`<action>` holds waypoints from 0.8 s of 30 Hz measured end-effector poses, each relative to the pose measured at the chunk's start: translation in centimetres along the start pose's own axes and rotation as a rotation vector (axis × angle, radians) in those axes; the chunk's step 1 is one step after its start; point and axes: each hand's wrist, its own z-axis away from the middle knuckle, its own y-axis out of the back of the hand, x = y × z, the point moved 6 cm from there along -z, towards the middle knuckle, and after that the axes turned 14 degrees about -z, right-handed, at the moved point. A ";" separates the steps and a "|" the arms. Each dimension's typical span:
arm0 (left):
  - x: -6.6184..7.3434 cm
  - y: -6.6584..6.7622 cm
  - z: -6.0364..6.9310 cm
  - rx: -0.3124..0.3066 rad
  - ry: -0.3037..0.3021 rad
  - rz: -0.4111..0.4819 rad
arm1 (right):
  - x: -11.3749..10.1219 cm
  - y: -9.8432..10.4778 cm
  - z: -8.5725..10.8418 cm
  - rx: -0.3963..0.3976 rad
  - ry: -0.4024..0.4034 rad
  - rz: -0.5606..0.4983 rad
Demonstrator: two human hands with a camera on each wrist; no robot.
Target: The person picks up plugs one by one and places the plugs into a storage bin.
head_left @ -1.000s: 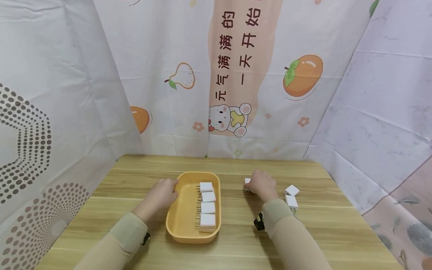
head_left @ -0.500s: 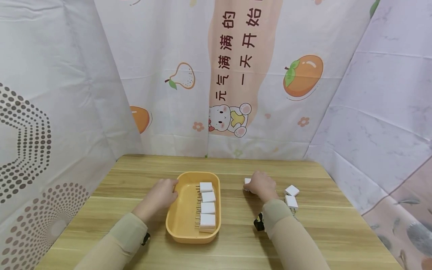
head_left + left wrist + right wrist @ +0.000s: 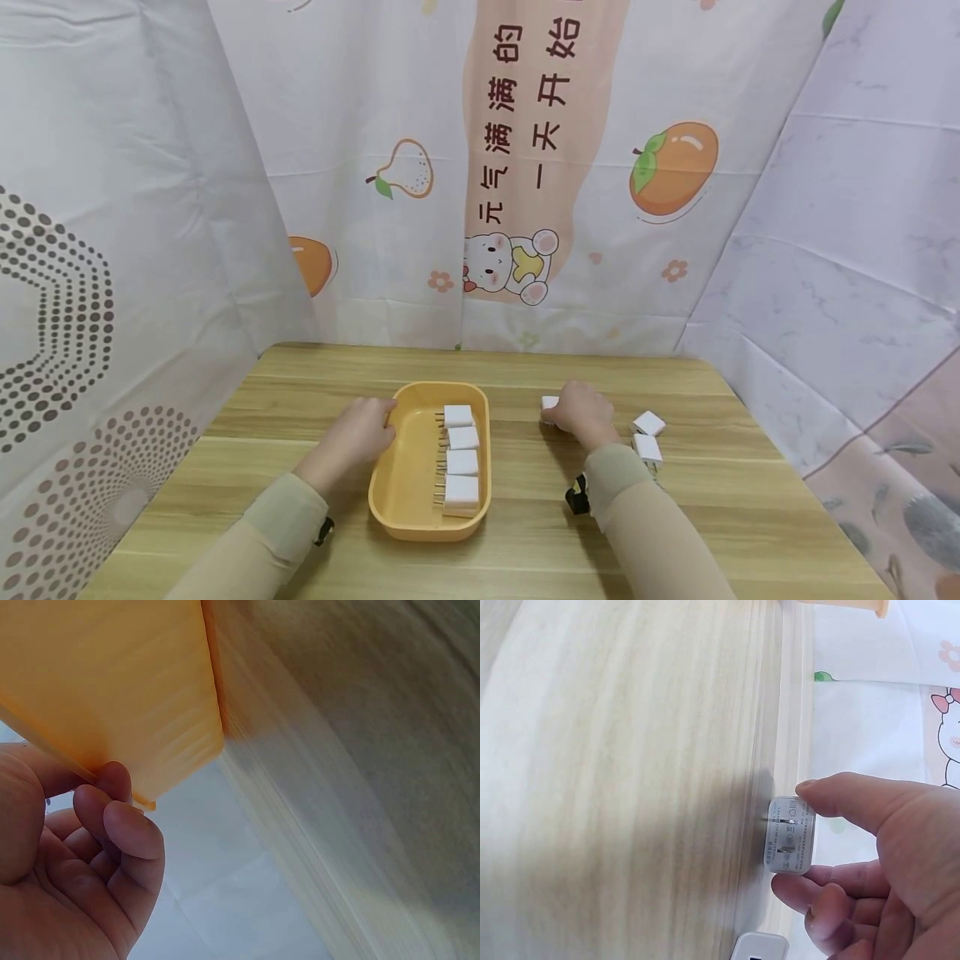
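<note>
A yellow tray (image 3: 390, 517) stands on the table with several white plug adapters (image 3: 462, 462) lined up along its right side, prongs pointing left. My left hand (image 3: 360, 429) grips the tray's left rim; in the left wrist view the thumb and fingers of that hand (image 3: 90, 855) pinch the rim of the tray (image 3: 112, 682). To the right of the tray, my right hand (image 3: 583, 412) holds a white adapter (image 3: 549, 403). The right wrist view shows this adapter (image 3: 790, 836) between thumb and fingers of the hand (image 3: 900, 855), its printed, pronged face visible.
Two more white adapters lie right of my right hand, one tilted (image 3: 648, 423) and one nearer (image 3: 647, 448). Part of one adapter (image 3: 760, 947) shows at the bottom of the right wrist view. A printed curtain (image 3: 420, 275) hangs behind the wooden table (image 3: 525, 550).
The adapter at my right hand has shifted very slightly left. My left hand and the tray have stayed in place.
</note>
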 end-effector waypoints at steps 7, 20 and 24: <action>0.1 0.1 0.0 0.011 -0.017 -0.003 | 0.3 0.1 0.0 -0.001 0.007 0.010; 0.0 0.1 0.1 0.005 -0.011 -0.013 | -0.4 1.2 0.6 -0.003 0.053 -0.033; 0.1 0.1 0.1 0.006 -0.012 -0.009 | -1.5 1.8 1.1 0.005 0.109 -0.033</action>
